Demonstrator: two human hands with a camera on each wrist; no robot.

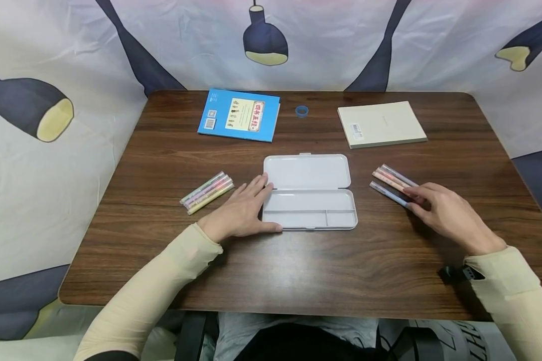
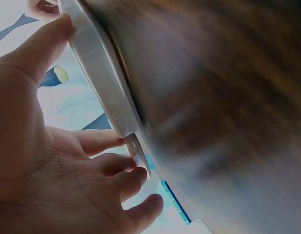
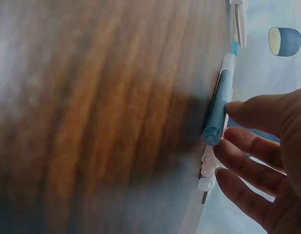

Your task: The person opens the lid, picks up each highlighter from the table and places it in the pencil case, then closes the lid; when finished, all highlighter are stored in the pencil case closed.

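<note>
A white pencil case (image 1: 309, 200) lies with its lid folded back on the table, showing a long compartment and smaller divided ones. My left hand (image 1: 244, 208) rests at its left side, fingers extended along the edge and thumb at the front corner; in the left wrist view the thumb touches the case's wall (image 2: 99, 68). On the right, my right hand (image 1: 447, 215) pinches the near end of a blue pen (image 1: 388, 194) between thumb and forefinger. That pen lies slightly apart from several pink and grayish pens (image 1: 390, 179) beside it.
Left of the left hand lies a row of pastel pens (image 1: 207, 193). Toward the back are a blue book (image 1: 239, 115), a blue tape roll (image 1: 301, 111) and a cream notebook (image 1: 381, 124). A patterned curtain (image 1: 316, 50) hangs behind the table (image 1: 298, 281).
</note>
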